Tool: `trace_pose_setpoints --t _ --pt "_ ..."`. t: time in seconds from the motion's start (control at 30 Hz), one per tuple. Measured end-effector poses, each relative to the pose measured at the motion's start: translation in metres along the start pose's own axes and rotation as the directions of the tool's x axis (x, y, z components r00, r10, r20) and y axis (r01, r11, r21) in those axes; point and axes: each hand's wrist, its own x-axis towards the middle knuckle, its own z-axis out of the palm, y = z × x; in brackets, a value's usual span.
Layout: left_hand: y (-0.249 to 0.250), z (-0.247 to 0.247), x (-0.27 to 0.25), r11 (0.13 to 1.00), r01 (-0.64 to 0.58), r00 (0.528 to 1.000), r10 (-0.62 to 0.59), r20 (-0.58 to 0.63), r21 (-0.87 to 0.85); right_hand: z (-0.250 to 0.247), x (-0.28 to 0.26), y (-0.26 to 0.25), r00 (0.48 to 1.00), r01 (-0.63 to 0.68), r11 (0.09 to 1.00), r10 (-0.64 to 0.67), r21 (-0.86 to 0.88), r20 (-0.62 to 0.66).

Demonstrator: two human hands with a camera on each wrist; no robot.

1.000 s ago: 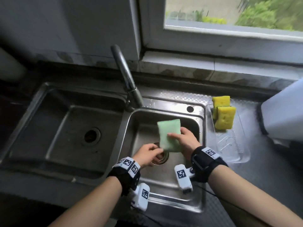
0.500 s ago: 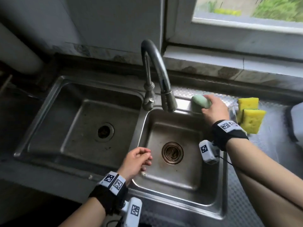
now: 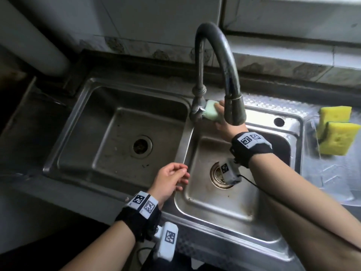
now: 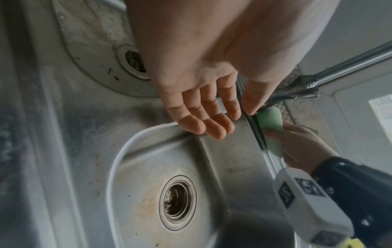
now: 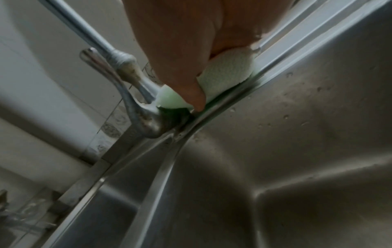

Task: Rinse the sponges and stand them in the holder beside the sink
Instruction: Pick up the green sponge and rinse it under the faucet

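Sponge [image 3: 211, 112] beside tap base [image 3: 196, 112], holder [image 3: 332, 173] right of sink [image 3: 293, 122]

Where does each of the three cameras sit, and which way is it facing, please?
Head: above, facing down at the double sink; both forearms, left hand, right hand.
Left wrist: under the left hand, along open fingers toward the basins.
Right wrist: under the right hand, toward the faucet base.
Shared: all three show the green sponge.

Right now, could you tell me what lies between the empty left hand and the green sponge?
Only bare steel: the divider ridge and back rim of the sink. The left wrist view shows the left hand hovering open, short of the green sponge the right hand holds.
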Motion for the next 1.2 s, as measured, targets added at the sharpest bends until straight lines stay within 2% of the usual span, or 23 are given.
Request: trace_pose_setpoints --t 0.13,0.23,0.33,0.4,0.53,0.63,0.73,0.83,0.93,1.07,1.2 --pt "0.006 0.009 0.002 1.000 -0.015 1.000 0.015 0.008 -0.001 -0.011 -0.007 0.030 0.990 -0.141 0.990 0.141 -0.003 0.000" --pt "0.010 0.026 0.007 1.000 -0.015 0.999 0.014 0.042 0.006 -0.030 -0.022 0.071 0.978 -0.208 0.974 0.209 -0.088 -0.003" --pt "0.012 0.048 0.009 1.000 -0.012 0.996 0.010 0.090 0.017 -0.049 -0.038 0.097 0.946 -0.324 0.944 0.323 -0.064 -0.027" --pt "0.012 0.061 0.009 0.999 -0.011 0.993 0.008 0.117 0.030 -0.051 -0.041 0.102 0.937 -0.350 0.936 0.350 -0.043 -0.020" --pt "0.018 0.068 0.013 0.999 -0.019 0.994 0.016 0.111 0.025 -0.039 -0.028 0.091 0.934 -0.356 0.929 0.355 -0.097 -0.029" --pt "0.030 0.058 0.019 0.999 -0.040 0.997 0.040 0.069 -0.002 -0.027 -0.013 0.069 0.964 -0.261 0.961 0.265 -0.089 0.039" --pt "0.045 0.042 0.029 0.997 -0.080 0.997 0.080 0.021 0.016 -0.012 0.003 0.040 0.981 -0.180 0.984 0.179 0.012 0.082" --pt "0.061 0.027 0.038 0.992 -0.122 0.992 0.123 -0.025 0.037 -0.002 0.006 0.016 0.973 -0.227 0.961 0.229 0.156 0.004" --pt "0.069 0.015 0.047 0.988 -0.150 0.987 0.152 -0.048 0.043 0.013 -0.003 0.007 0.971 -0.200 0.943 0.228 0.264 -0.076" --pt "0.068 0.013 0.052 0.982 -0.175 0.983 0.179 -0.036 0.076 0.034 -0.021 0.006 0.952 -0.295 0.931 0.305 0.217 -0.014" --pt "0.059 0.006 0.057 0.914 -0.271 0.957 0.289 -0.014 0.301 0.065 -0.041 -0.003 0.949 -0.308 0.892 0.310 0.330 0.048"
